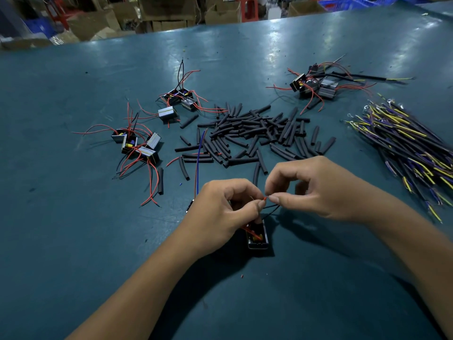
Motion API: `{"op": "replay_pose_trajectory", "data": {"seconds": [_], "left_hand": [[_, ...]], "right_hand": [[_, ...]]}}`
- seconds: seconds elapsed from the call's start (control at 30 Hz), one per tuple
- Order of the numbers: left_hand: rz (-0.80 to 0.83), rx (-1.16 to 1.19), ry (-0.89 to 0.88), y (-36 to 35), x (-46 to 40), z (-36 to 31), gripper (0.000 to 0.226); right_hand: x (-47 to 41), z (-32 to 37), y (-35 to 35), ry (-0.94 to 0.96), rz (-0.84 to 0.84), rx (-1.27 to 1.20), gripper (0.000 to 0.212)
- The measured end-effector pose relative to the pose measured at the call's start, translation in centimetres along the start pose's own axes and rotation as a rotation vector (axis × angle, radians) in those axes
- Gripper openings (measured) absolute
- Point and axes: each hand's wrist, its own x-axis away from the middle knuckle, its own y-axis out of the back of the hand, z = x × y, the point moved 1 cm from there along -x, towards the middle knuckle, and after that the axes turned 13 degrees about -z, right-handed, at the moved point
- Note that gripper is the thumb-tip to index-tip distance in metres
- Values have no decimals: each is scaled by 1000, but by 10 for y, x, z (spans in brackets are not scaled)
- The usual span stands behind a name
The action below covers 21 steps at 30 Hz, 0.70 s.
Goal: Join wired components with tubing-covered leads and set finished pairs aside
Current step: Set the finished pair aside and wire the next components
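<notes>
Two bare hands work above a teal table (73, 241), viewed from the head camera. The left hand (220, 212) has its fingers curled, the thumb and forefinger forming a narrow grip on a red wire (263, 199) at its tip. The right hand (316, 190) meets it from the other side, its thumb and forefinger likewise pinching a thin lead at the same spot; the two grips nearly touch. A thin black wire (272, 207) loops just below the pinch.

Taking the heap of black tubing pieces (255, 133) as landmark: the hands lie on its near side, just beyond its closest pieces. A small black boxed component (257, 238) sits on the table nearer still, directly under the left fingers, with red wiring running up from it toward the pinch. A blue wire (198, 163) rises from behind the left hand toward the heap's left edge.

Left of the heap lie two clusters of wired components (137, 143), (177, 99) with red leads. Beyond and right of the heap rests a further cluster (316, 85). To the heap's right lies a bundle of dark leads with yellow ends (402, 143). Cardboard boxes (171, 11) stand past the table's far edge.
</notes>
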Motion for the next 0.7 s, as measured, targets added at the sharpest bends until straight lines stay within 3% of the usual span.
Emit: {"op": "replay_pose_trajectory", "data": {"seconds": [0.2,0.33,0.4,0.47,0.6,0.7], "left_hand": [[27,39,-12,4,0,-1,8],[7,38,-11,3,-1,-1,9],[-30,41,-10,2,-1,-1,8],[-70,-7,-45,0,1,0,5],[-109,-94,-126,-4,2,1,3],[-134,-160,-188,-5,1,1,4]], "right_hand": [[-1,3,-4,231,-49,145,9],[-1,5,-4,277,-89,173,13],[-1,5,-2,176,-174,76,9],[-2,2,1,-49,-271,-36,13],[-2,-1,-6,-461,-199,-278,30],[0,1,-13,-550,-150,-373,29]]}}
